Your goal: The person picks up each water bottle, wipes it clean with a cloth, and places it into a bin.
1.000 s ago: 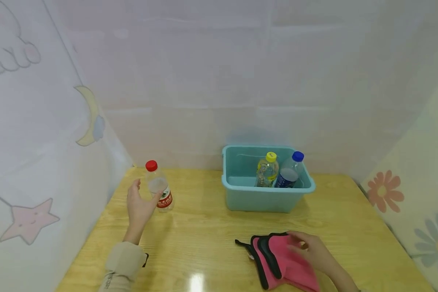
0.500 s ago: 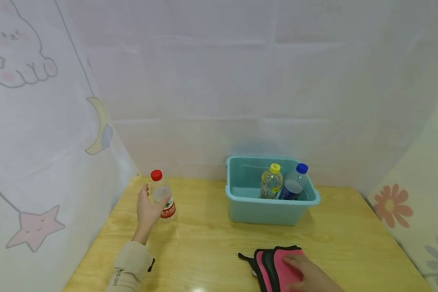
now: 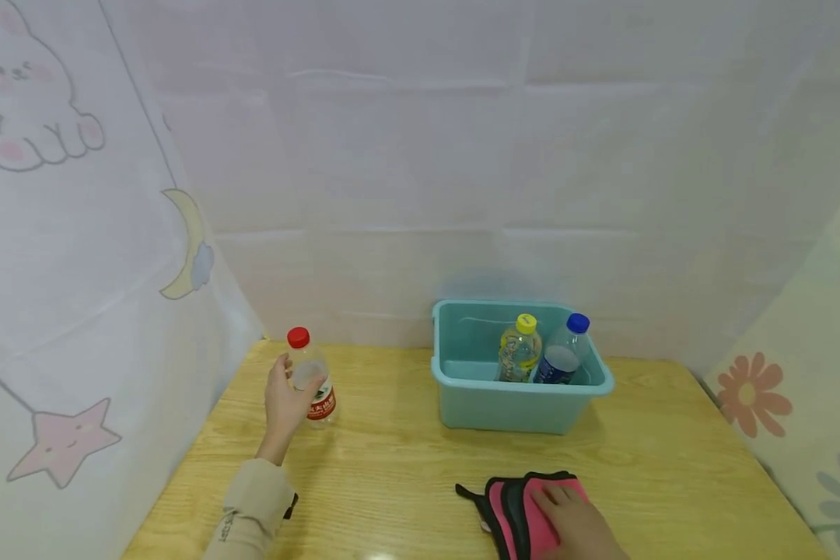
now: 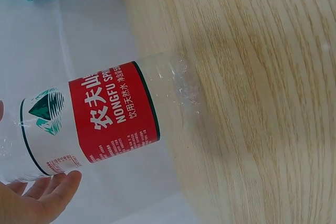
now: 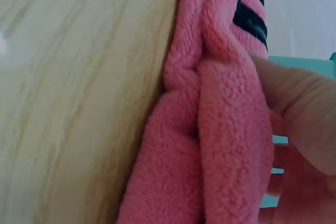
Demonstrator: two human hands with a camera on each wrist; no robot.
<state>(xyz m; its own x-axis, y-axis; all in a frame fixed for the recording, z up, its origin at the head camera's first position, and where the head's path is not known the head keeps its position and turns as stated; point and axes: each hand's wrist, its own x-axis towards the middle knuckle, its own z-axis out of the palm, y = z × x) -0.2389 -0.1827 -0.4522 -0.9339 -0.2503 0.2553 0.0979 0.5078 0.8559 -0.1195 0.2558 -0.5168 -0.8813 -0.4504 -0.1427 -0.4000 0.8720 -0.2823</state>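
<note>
A clear plastic water bottle (image 3: 321, 404) with a red cap and a red-and-white label stands at the left of the table. My left hand (image 3: 287, 397) grips it around its upper part, thumb on the near side and fingers at its left. In the left wrist view those fingers (image 4: 58, 195) curve against the bottle (image 4: 115, 114), whose base meets the wood. Near the front, my right hand (image 3: 577, 525) rests on top of a folded pink cloth (image 3: 537, 529) with black trim. The right wrist view shows the cloth's thick fold (image 5: 231, 129) with the hand (image 5: 310, 129) lying over it.
A light-blue plastic bin (image 3: 507, 406) stands at the back right of the wooden table (image 3: 392, 467). Inside are a yellow-capped bottle (image 3: 520, 350) and a blue-capped bottle (image 3: 565, 350). A printed fabric backdrop (image 3: 392, 288) encloses the back and sides.
My left hand has closed in around the red-capped bottle. The right hand has gone from the cloth's right edge to lying on top of it. The head view has tilted up slightly.
</note>
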